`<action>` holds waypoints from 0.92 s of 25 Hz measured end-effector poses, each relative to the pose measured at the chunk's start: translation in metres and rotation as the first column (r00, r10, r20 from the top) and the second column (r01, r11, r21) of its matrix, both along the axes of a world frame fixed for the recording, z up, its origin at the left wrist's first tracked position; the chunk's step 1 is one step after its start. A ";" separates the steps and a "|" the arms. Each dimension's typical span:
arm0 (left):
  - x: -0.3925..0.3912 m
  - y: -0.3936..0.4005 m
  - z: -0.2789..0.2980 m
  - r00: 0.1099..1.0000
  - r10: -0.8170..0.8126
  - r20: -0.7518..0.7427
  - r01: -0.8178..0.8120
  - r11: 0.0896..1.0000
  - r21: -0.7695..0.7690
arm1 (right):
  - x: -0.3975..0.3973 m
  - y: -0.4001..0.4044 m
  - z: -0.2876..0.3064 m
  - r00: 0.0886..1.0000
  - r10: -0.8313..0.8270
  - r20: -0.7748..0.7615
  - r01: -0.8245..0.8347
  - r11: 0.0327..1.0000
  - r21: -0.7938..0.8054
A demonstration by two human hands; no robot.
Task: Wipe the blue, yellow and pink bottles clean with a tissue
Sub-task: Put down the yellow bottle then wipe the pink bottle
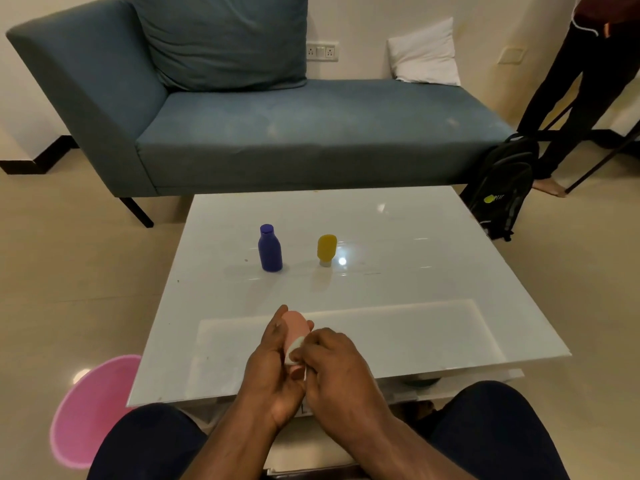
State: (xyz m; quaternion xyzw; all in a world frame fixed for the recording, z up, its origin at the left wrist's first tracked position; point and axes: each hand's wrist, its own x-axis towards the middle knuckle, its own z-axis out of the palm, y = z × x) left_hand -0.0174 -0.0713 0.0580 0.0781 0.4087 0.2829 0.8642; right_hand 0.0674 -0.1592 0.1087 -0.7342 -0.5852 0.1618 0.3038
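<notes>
The left hand (273, 372) is holding the pink bottle (294, 329) over the near edge of the white table (398, 271), its fingers (277, 322) curled shut around the bottle's left side and back, with the rounded top of the bottle sticking out above them. The right hand (332, 362) is pinching a small white tissue (294, 349), its fingers closed on the wad and pressing it against the lower front of the pink bottle. The two hands are touching, close in front of the person's knees.

Farther back on the table, the blue bottle (269, 249) is standing upright with its cap on top. Just to its right, apart from it, the yellow bottle (326, 250) is standing upside down on its pale cap. Both are well away from the hands.

A pink bin (86, 410) is sitting on the floor to the left of the table, beside the person's left knee. Behind the table a blue sofa (294, 133) is running along the wall, carrying a large blue cushion (221, 39) and a white pillow (424, 53). A black backpack (502, 188) is leaning at the sofa's right end, and another person's legs (571, 98) are showing at the upper right.
</notes>
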 end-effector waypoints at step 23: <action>0.019 0.006 0.045 0.995 -0.022 0.097 0.020 1.000 0.022 | 0.020 0.026 0.019 0.967 -0.179 -0.181 0.204 0.970 0.134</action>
